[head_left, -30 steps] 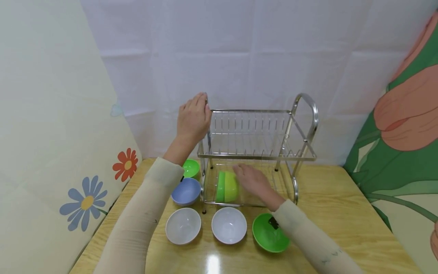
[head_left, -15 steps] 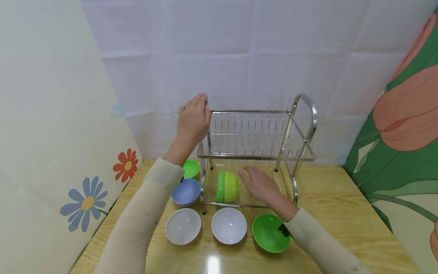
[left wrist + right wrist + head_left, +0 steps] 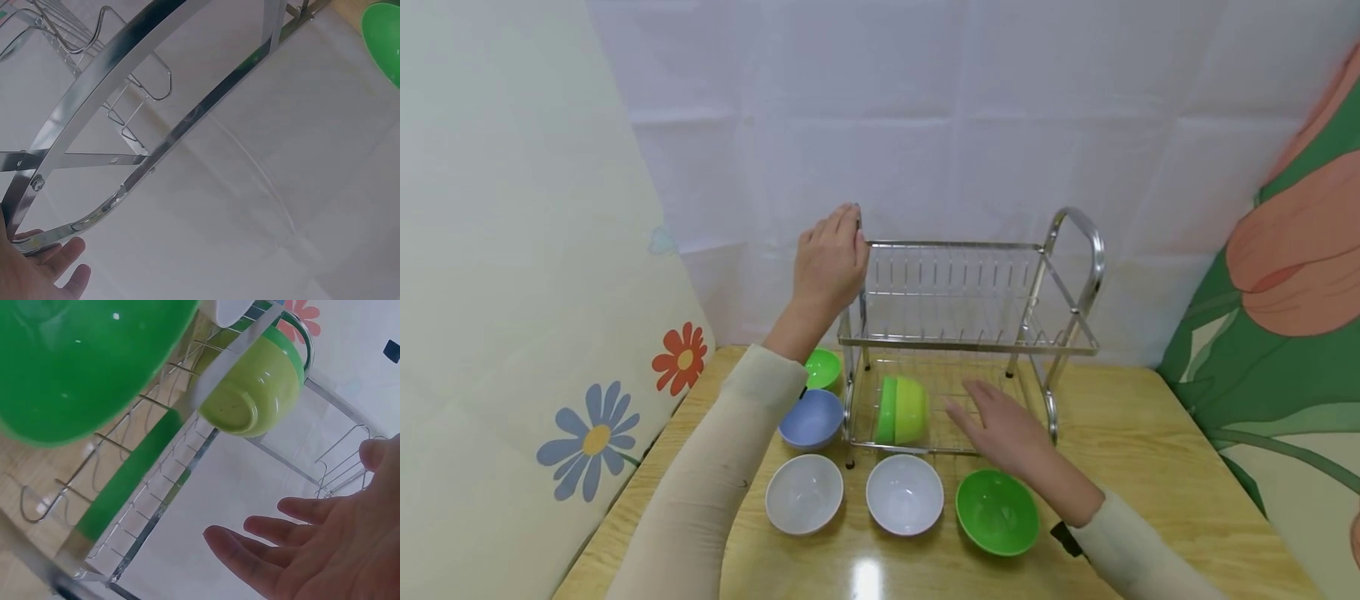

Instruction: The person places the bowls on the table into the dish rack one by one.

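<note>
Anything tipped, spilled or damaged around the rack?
Nothing looks wrong. The yellow-green bowl and green bowl beside it stand on edge in the rack, apparently on purpose; the front bowls sit upright; no spill or damage shows.

The two-tier metal rack (image 3: 967,344) in front of me stands upright on the table (image 3: 1150,450), curved tubes at the ends. I've got a yellow-green bowl (image 3: 912,410) on edge at the lower tier's left, base facing right; can't tell if the green at its rim is another bowl.
</note>
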{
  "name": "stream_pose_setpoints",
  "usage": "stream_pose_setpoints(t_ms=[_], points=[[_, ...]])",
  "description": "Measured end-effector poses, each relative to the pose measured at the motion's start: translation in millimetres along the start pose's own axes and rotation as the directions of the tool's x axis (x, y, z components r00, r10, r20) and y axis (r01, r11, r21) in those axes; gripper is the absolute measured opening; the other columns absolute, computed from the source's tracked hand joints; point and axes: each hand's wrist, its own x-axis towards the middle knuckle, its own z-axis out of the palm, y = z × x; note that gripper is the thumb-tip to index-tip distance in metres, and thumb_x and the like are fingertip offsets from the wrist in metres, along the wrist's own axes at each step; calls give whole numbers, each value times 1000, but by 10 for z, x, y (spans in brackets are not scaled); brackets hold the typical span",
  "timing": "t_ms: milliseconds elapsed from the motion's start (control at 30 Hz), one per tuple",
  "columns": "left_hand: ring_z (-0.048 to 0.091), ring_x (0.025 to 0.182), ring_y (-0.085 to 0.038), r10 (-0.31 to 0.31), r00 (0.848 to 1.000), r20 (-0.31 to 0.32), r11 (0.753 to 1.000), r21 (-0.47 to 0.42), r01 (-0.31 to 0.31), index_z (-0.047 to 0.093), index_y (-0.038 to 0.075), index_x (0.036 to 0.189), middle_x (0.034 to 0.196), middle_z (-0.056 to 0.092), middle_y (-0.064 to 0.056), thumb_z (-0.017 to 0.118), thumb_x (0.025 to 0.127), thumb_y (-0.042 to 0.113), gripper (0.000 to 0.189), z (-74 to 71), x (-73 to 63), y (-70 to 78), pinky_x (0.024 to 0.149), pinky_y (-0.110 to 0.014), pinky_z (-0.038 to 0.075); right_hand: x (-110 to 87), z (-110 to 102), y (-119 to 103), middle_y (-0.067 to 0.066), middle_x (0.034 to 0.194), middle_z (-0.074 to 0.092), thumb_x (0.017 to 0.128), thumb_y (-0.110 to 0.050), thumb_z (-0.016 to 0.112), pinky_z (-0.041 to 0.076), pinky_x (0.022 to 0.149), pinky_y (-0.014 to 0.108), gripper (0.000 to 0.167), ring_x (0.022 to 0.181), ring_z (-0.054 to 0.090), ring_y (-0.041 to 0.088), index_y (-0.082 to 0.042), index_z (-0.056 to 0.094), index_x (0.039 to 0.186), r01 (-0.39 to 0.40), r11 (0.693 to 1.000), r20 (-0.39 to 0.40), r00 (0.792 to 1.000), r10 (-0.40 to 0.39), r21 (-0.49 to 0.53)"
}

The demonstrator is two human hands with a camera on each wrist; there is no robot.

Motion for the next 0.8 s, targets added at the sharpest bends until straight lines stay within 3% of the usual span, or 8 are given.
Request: stream_pose_setpoints(t_ms=[567,800], points=[[46,141,-29,9,1000,-13,1000,4,-9,41,7,152,157,43,-8,31,106,30,52,18,11,63,114,-49,38,-539,-43,184,20,155,43,101,-58,44,41,100,72,71,135,44,51,-13,36,155,42,995,-81,995,-49,-91],[46,141,-28,11,1000,-16,1000,-3,-11,41,7,151,157,44,-8,31,106,29,52,30,3,80,113,-49,39,-676,2,269,17,153,46,99,-58,49,46,98,68,71,136,47,44,-13,40,153,53,992,-99,993,-64,-115]])
